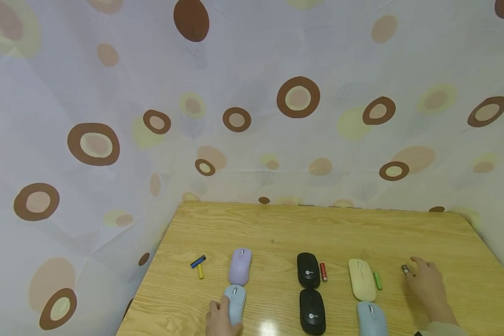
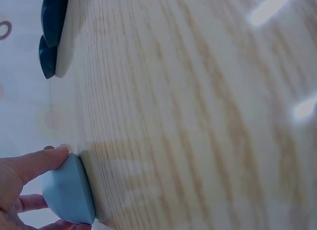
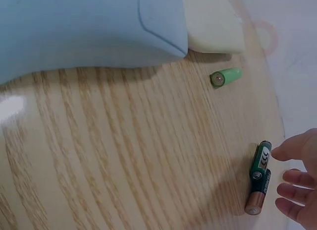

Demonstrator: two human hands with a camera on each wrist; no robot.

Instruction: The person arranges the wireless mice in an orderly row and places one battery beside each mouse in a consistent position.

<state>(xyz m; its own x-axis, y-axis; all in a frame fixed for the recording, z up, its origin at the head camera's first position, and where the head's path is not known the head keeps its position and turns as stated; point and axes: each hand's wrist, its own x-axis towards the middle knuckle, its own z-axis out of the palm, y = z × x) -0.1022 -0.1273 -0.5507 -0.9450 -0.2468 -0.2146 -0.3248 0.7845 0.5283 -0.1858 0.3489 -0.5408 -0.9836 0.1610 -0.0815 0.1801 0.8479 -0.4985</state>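
My left hand (image 1: 221, 321) grips the light blue mouse (image 1: 236, 297) at the front left of the table; in the left wrist view thumb and fingers lie around its sides. That mouse stands right behind a purple mouse (image 1: 240, 267), nearer to me. On the right, my right hand (image 1: 428, 283) hovers by two batteries, its fingers loosely bent and holding nothing. In the right wrist view these are a green battery (image 3: 261, 158) and a black-and-copper battery (image 3: 256, 198), lying against each other. A small gap seems to separate the fingertips from them.
Two black mice (image 1: 308, 270) stand in line mid-table, with a red battery (image 1: 323, 271) alongside. Further right are a yellow mouse (image 1: 362, 280), a green battery (image 1: 377, 281) and another blue mouse (image 1: 372, 319). A blue battery (image 1: 198, 261) and yellow battery (image 1: 200, 271) lie left. Patterned cloth (image 1: 252, 149) hangs behind.
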